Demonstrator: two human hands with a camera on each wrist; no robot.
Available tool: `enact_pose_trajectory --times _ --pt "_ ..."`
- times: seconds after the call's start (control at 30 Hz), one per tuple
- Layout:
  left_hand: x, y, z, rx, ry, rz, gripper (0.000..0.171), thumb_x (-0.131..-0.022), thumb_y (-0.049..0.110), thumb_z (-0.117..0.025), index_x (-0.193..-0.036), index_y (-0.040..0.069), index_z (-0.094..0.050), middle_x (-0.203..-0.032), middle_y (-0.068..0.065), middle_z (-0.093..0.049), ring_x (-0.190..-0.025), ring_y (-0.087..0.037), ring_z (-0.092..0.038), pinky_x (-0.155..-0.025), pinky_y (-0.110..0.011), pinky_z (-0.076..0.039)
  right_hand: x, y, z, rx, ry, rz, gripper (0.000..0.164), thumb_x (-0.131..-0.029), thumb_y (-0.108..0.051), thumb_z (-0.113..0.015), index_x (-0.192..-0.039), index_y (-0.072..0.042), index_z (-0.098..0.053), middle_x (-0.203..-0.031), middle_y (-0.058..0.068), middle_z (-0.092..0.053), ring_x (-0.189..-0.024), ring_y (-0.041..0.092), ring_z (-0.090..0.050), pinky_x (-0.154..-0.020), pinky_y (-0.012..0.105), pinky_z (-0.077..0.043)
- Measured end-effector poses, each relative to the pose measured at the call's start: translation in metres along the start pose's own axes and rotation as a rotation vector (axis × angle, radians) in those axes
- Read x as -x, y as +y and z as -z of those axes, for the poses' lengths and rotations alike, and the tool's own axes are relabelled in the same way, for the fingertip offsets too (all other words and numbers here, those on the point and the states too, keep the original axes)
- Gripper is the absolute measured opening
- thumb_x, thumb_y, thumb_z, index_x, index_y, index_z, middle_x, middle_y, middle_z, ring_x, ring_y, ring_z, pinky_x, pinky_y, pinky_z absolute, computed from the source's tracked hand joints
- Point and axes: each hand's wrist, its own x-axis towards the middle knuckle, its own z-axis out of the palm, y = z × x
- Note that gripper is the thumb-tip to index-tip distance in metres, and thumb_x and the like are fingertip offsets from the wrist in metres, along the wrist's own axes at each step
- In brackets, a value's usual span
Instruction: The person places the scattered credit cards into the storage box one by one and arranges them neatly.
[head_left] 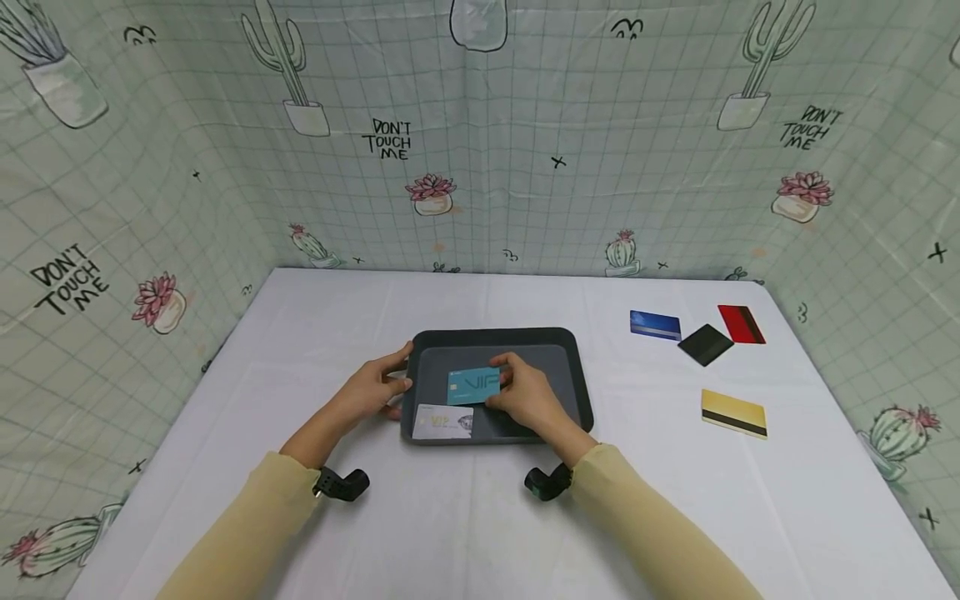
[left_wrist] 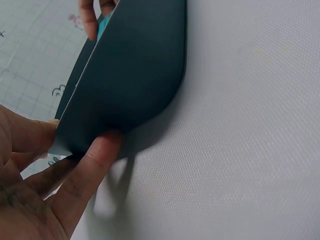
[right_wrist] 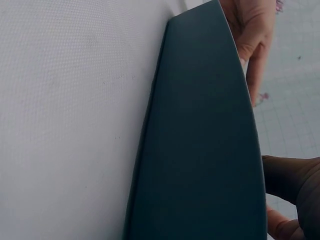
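A dark grey rectangular tray lies on the white table. My left hand holds its left rim; in the left wrist view the fingers touch the outer wall. Over the tray, my right hand pinches the right end of a teal VIP card between thumb and fingers. A white VIP card lies in the tray's front left corner, just below the teal one. In the right wrist view the tray wall hides the cards.
Right of the tray lie a blue card, a black card, a red card and, nearer the front, a gold card with a dark stripe. A patterned cloth hangs behind and beside the table.
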Motion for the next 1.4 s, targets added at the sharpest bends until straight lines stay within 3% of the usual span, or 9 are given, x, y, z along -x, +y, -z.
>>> enact_pose_trajectory --times 1.1,1.4 --pt "-0.002 -0.001 -0.001 -0.002 0.001 0.012 0.070 -0.106 0.006 -0.056 -0.166 0.023 -0.024 -0.166 -0.021 -0.032 -0.132 -0.035 -0.052 -0.074 -0.031 -0.060 -0.005 -0.014 -0.014 0.014 -0.035 0.030 0.056 -0.083 -0.006 -0.084 -0.135 -0.008 -0.063 -0.105 0.009 -0.065 -0.090 0.022 -0.056 -0.078 0.035 -0.049" --pt "-0.002 -0.002 -0.001 0.000 -0.002 0.014 0.070 -0.106 0.007 -0.056 -0.166 0.022 -0.023 -0.166 -0.021 -0.031 -0.133 -0.036 -0.051 -0.073 -0.031 -0.060 -0.006 -0.011 -0.025 0.017 -0.020 0.059 0.059 -0.083 -0.003 -0.082 -0.139 -0.006 -0.063 -0.119 0.015 -0.068 -0.104 0.028 -0.061 -0.088 0.043 -0.052"
